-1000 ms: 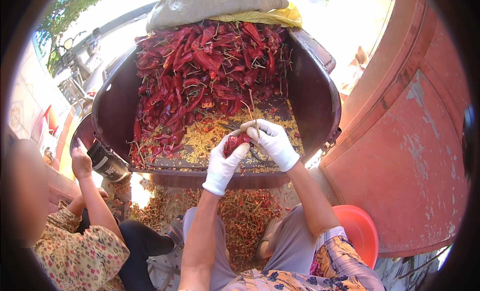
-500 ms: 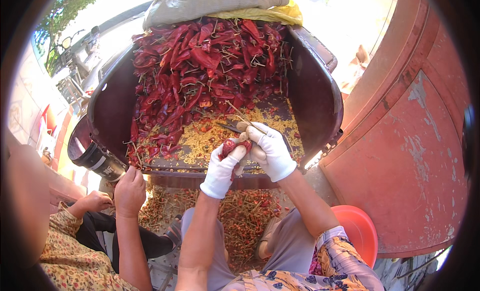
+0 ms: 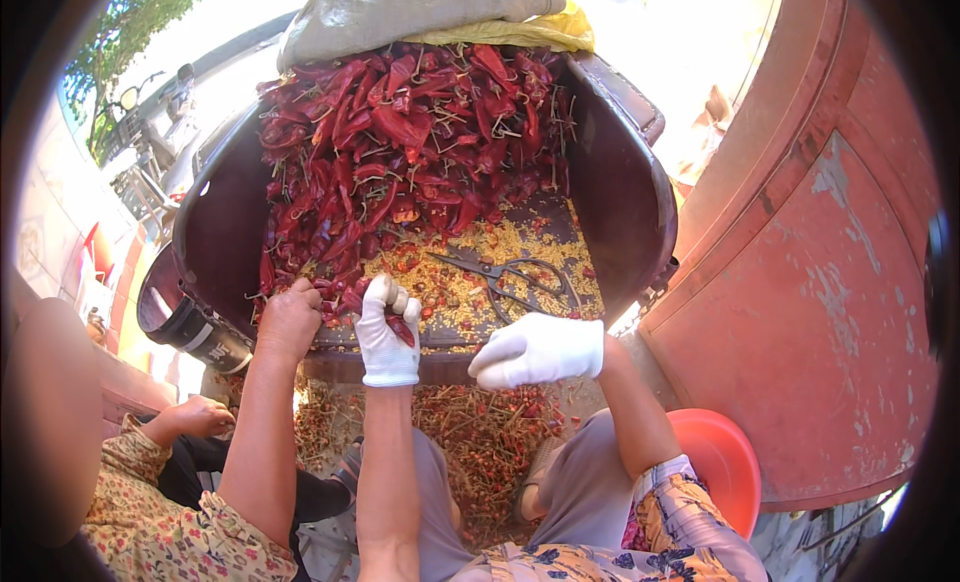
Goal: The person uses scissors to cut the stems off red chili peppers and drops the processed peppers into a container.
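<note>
My left hand (image 3: 387,334), in a white glove, is closed on a dried red chili pepper (image 3: 402,330), of which a small part shows beside the palm. To the right, my gloved right hand (image 3: 540,352) is over the tub's near rim, back up, fingers loosely stretched to the left with nothing visible in them. Beyond it, black-handled scissors (image 3: 492,271) lie on yellow seeds (image 3: 468,300). A large heap of dried red chili peppers (image 3: 400,132) fills the far part of the dark tub (image 3: 625,172).
On the left, a co-worker's bare hand (image 3: 290,320) touches the peppers at the tub's edge. A grey sack (image 3: 420,17) covers the heap's far end. Stems and scraps (image 3: 480,432) litter the ground. An orange-red basin (image 3: 715,462) stands by my right leg; a red metal panel (image 3: 800,312) rises beside it.
The scissors have left my right hand and now lie on the seeds. My hands have separated: the left moved left with the pepper, the right came nearer. The co-worker's hand moved up to the peppers.
</note>
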